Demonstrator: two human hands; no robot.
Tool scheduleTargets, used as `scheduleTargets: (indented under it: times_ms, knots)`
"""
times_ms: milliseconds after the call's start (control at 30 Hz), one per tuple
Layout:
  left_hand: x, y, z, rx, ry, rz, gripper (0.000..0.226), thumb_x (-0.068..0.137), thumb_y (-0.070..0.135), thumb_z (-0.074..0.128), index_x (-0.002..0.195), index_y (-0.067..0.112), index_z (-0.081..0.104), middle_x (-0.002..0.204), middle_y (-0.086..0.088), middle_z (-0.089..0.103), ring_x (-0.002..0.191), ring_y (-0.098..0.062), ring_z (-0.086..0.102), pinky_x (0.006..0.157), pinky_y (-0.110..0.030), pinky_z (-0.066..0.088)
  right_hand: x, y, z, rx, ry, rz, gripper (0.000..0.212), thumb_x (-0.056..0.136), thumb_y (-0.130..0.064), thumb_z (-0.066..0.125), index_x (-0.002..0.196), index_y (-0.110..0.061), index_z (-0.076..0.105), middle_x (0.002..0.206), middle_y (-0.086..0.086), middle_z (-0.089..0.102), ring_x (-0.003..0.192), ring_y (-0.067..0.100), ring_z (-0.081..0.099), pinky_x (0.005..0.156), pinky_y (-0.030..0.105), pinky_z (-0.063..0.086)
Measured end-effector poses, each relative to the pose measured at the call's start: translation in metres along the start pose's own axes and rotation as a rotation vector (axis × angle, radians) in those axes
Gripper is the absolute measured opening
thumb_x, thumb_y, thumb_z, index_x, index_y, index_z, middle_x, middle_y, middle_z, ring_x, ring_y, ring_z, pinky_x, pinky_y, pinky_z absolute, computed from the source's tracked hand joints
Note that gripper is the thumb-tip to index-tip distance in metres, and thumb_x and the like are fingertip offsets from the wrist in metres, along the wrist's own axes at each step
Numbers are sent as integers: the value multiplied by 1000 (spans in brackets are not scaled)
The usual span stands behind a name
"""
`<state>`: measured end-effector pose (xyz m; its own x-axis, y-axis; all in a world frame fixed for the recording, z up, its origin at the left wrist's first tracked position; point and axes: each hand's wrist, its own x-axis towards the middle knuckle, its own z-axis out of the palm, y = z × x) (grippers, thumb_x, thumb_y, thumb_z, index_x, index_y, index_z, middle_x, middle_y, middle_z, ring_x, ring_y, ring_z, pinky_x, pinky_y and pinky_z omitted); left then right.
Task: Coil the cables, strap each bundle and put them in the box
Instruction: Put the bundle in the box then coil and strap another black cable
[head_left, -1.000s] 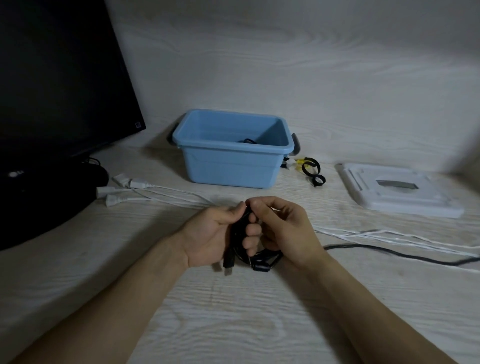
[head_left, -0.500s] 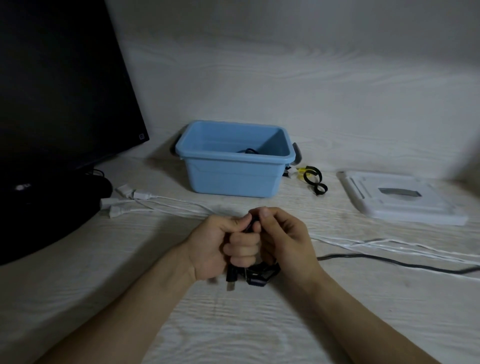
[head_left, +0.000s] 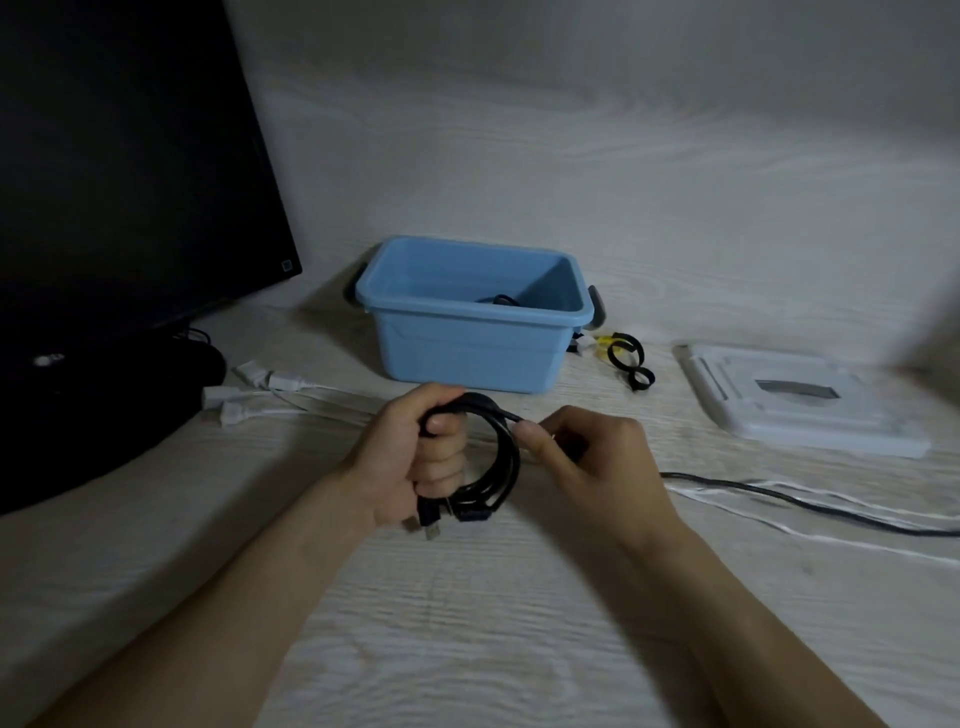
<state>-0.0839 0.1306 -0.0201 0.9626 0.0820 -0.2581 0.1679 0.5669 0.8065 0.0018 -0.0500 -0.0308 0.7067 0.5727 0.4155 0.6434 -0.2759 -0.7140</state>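
Honestly, my left hand (head_left: 402, 457) grips the black coil (head_left: 493, 462) while my right hand (head_left: 587, 457) pinches its loose strand, so any slack probably springs the loops apart.

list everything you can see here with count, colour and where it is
box: 1, blue, back centre of the table, something dark inside
black cable: 1, partly coiled in front of the box, its tail trailing off right
white cables: at least 2, plugs at left, running right across the table
straps: a few, black and yellow, right of the box
lid: 1, white, flat at right
monitor: 1, black, far left
table: 1, pale wood grain
hands: left hand grips the coil; right hand pinches the cable beside it
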Motion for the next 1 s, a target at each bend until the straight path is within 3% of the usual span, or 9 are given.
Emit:
scheduleTargets:
  times_ms: [167, 333, 467, 733, 900, 1000]
  knots:
    - [-8, -2, 3, 162, -144, -202, 41, 80, 45, 48, 47, 23, 36, 36, 11, 19, 37, -10, 3, 39, -19, 2, 4, 4, -2, -31, 218, -41, 30, 87, -43, 69, 73, -17, 71, 61, -7, 63, 55, 5, 51, 53, 15, 36]
    - [-11, 2, 8, 186, -222, -238, 44, 81, 50, 45, 46, 24, 37, 36, 11, 20, 38, -10, 1, 39, -20, 3, 2, 3, 0, -3, 298, 63, 40, 80, -56, 70, 66, -19, 68, 53, -7, 58, 48, 7, 46, 49, 19, 35]
    - [-9, 6, 2, 81, -85, -72, 44, 82, 47, 50, 48, 24, 36, 38, 10, 19, 32, -6, 10, 37, -18, 7, 2, -1, -3, 32, 264, 85, 40, 73, -57, 75, 60, -21, 65, 49, -8, 58, 45, 6, 48, 48, 17, 38]
    - [-6, 23, -9, -359, 111, 256, 49, 96, 41, 47, 52, 23, 37, 39, 10, 21, 29, -5, 16, 31, -20, 13, 4, 2, -10, -85, 210, 18, 26, 87, -49, 67, 76, -26, 67, 49, -13, 54, 45, 8, 50, 46, 12, 33]
    - [-4, 25, -14, -463, 145, 308, 50, 98, 40, 44, 51, 23, 38, 39, 10, 20, 30, -8, 16, 31, -18, 14, 6, 11, -8, -151, 316, 13, 9, 93, -22, 69, 93, -16, 62, 78, -9, 64, 70, 7, 59, 59, 13, 41]
    - [-2, 22, -11, -492, 166, 309, 50, 98, 42, 44, 52, 23, 37, 39, 10, 20, 30, -8, 16, 32, -19, 14, 3, 11, -3, -236, 245, -32, 6, 93, -15, 66, 95, -20, 66, 83, -8, 65, 67, 7, 56, 59, 22, 45]
